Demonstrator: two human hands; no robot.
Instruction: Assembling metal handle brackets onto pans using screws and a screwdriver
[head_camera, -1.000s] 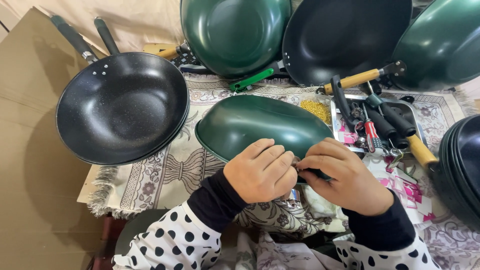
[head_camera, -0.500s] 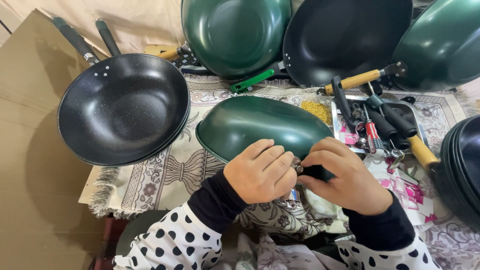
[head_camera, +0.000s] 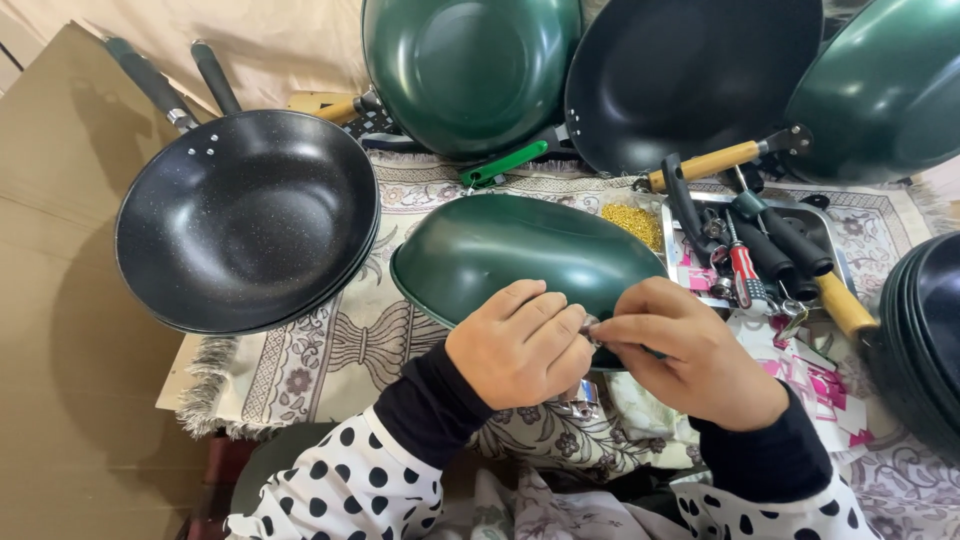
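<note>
A dark green wok (head_camera: 520, 258) lies upside down on the patterned cloth (head_camera: 330, 350) in front of me. Both my hands meet at its near rim. My left hand (head_camera: 520, 345) is curled into a fist against the rim, with a bit of shiny metal showing just under it. My right hand (head_camera: 690, 350) pinches a small metal part between thumb and fingers, touching my left fingertips. What the part is stays too small to tell. My sleeves are black with white polka-dot fabric behind.
A black wok (head_camera: 245, 220) with dark handles sits at the left on brown cardboard (head_camera: 60, 300). More green and black woks lean along the back. A metal tray (head_camera: 760, 250) with handles, a red screwdriver and fittings lies at the right, beside stacked dark pans (head_camera: 925, 330).
My hands stay at the wok's near rim; the fingers of my right hand have shifted slightly toward my left. Nothing else moved.
</note>
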